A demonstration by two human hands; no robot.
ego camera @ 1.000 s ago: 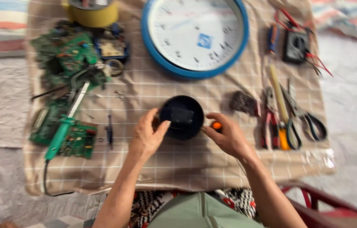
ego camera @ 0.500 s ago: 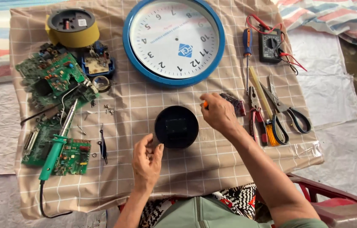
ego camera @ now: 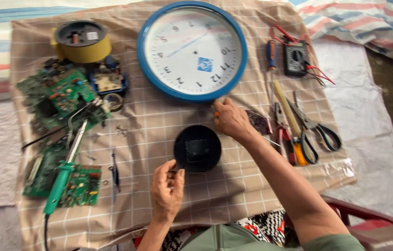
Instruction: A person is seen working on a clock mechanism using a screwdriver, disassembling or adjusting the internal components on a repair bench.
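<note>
Down at lower centre of the frame, the left hand (ego camera: 167, 190) pinches the lower-left rim of a round black disc (ego camera: 197, 148) lying flat on the checked cloth (ego camera: 252, 186); being round, it shows no long axis. Right hand (ego camera: 230, 120), fingers curled shut around a small orange-tipped tool (ego camera: 216, 113), rests just below the blue wall clock (ego camera: 192, 50), beside the disc's upper right

The clock (ego camera: 192, 50) has a blue rim and white face; the round part (ego camera: 197, 148) is black; the cloth (ego camera: 252, 176) is beige with white checks.
</note>
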